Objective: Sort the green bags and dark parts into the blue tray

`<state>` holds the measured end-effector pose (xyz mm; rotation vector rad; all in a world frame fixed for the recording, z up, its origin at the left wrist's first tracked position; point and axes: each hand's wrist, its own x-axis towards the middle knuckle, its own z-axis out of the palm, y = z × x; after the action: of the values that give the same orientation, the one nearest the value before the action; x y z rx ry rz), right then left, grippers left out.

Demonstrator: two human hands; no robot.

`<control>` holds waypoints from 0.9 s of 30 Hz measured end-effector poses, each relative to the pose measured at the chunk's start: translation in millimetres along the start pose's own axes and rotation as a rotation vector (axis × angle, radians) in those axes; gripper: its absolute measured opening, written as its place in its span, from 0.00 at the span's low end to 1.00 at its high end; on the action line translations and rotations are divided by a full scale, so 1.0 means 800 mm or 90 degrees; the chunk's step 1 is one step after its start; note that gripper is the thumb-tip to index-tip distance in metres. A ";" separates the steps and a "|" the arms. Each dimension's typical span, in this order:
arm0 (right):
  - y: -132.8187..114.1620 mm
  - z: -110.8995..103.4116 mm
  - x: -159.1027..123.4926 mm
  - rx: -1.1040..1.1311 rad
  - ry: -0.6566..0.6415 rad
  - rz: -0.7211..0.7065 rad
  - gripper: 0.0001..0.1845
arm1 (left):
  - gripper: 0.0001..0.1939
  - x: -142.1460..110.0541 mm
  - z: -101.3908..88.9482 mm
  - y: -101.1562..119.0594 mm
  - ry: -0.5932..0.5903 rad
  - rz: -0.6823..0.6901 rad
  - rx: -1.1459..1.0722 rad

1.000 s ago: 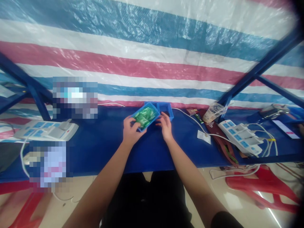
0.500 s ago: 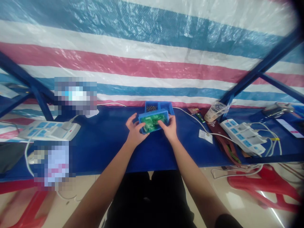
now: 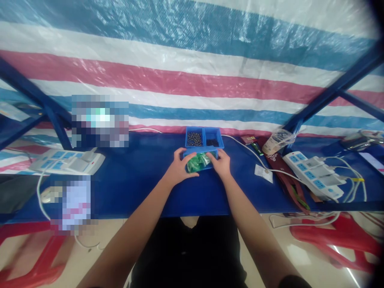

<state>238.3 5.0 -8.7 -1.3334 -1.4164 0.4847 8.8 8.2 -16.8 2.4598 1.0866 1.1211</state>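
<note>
Between my two hands is a small blue bin (image 3: 200,151) holding several green pieces (image 3: 198,161), too blurred to name. My left hand (image 3: 181,168) grips the bin's left end, its thumb over the green contents. On the right end my right hand (image 3: 221,163) has hold of it, thumb likewise over the top. Directly behind it stand two more blue bins side by side. The left bin (image 3: 186,138) contains small dark metallic parts (image 3: 195,139); the right bin (image 3: 222,138) has black parts (image 3: 212,142) at its bottom.
At the right lie a white power strip (image 3: 312,176) with plugs, a plastic cup (image 3: 277,141), a dark red strap (image 3: 282,176) and a small white packet (image 3: 263,173). Another power strip (image 3: 69,161) is at the left of the blue table (image 3: 135,172). Striped sheeting (image 3: 180,88) hangs behind.
The bin of green pieces, tilted and overlapping the rear bins before, now sits lower and level in front of them. Both hands moved with it, uncovering the rear bins' contents.
</note>
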 end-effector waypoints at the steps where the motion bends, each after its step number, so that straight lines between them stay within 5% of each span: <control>1: -0.001 0.001 -0.001 -0.005 0.007 -0.009 0.15 | 0.54 0.000 0.003 -0.002 0.023 -0.013 -0.023; 5: -0.004 0.008 -0.007 -0.040 0.025 -0.039 0.16 | 0.67 0.002 0.008 -0.009 0.094 -0.112 -0.136; 10: 0.001 0.010 -0.009 -0.061 0.029 -0.075 0.16 | 0.63 0.007 0.000 -0.007 0.033 -0.208 -0.240; 16: 0.002 0.010 -0.010 -0.074 0.009 -0.058 0.16 | 0.61 0.006 0.000 -0.010 0.038 -0.190 -0.261; 27: 0.006 0.002 -0.002 -0.128 -0.027 -0.077 0.19 | 0.53 0.006 0.001 -0.008 0.079 -0.164 -0.095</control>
<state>238.8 5.6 -14.3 -1.3937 -1.6033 0.2977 8.0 16.2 -18.1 2.0900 1.2629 1.2355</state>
